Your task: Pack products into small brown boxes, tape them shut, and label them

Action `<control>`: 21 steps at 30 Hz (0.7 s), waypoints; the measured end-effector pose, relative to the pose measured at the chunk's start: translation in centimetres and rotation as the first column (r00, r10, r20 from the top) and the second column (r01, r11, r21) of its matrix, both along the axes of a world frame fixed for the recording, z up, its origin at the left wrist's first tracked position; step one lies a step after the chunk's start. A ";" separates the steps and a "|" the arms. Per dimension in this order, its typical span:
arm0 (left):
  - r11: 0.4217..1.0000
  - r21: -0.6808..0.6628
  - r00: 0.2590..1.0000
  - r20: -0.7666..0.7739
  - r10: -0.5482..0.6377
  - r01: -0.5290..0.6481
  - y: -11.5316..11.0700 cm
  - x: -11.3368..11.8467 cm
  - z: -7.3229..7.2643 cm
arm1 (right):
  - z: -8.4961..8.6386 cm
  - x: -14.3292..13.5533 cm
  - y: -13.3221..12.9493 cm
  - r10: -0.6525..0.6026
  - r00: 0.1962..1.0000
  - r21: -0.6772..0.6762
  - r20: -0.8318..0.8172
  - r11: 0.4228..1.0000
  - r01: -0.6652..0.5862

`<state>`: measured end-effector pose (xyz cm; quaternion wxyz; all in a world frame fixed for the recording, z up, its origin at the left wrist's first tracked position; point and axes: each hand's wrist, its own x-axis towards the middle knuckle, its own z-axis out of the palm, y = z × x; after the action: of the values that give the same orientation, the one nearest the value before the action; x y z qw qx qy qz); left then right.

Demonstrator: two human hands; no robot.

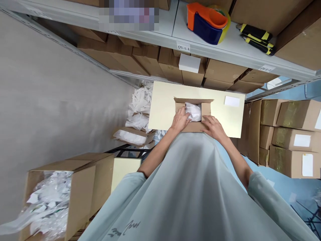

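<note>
1. The small open carton (192,127) sits at the near long edge of the bench (163,107), around the middle of that edge, with its flaps spread.
2. Inside the small open carton lies the white wrapped item (194,112), between the left and right flaps.
3. The left hand (181,118) is at the left side of the carton, fingers bent, fingertips at the left end of the wrapped item; whether it grips the item or only presses on it, I cannot tell.
4. The right hand (212,126) is unclenched, palm down, fingers loosely spread over the carton's near right corner, fingertips by the right flap.
5. A white label (232,101) lies near the bench's far right corner.
6. Beyond the far edge stands a shelf (163,26), holding an orange and blue tape dispenser (204,25) and yellow and black cutters (258,38) towards its right end.
7. White scraps (141,100) are heaped beside the bench's left edge; stacked cartons (288,137) stand beyond its right edge.
</note>
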<state>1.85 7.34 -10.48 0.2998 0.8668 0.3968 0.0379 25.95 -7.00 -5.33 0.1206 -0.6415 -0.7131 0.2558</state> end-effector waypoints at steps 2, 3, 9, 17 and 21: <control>1.000 0.000 1.000 -0.025 -0.012 0.012 0.4 0.5 -0.1 | -0.2 0.5 -0.5 0.018 0.999 -0.028 0.034 0.999 -0.017; 1.000 0.000 0.999 -0.046 -0.024 0.024 0.5 0.7 -0.1 | -0.4 0.7 -0.6 0.023 0.999 -0.042 0.045 0.999 -0.021; 0.996 0.022 0.988 -0.125 -0.087 0.090 1.3 1.3 0.2 | -1.2 1.1 -0.5 0.087 0.996 -0.094 0.000 0.992 -0.087; 0.986 -0.159 0.998 -0.029 -0.048 0.043 2.3 -1.6 4.0 | -0.9 2.5 1.9 -0.080 0.991 -0.128 -0.110 0.990 0.066; 0.965 -0.166 0.978 0.015 0.208 -0.203 3.6 -4.0 4.9 | -2.7 2.6 3.5 -0.250 0.967 -0.029 -0.057 0.968 0.249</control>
<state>-2.13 10.96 -5.54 0.3708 0.7926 0.4814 0.0500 28.52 -3.49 -8.05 0.1664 -0.7194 -0.6199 0.2657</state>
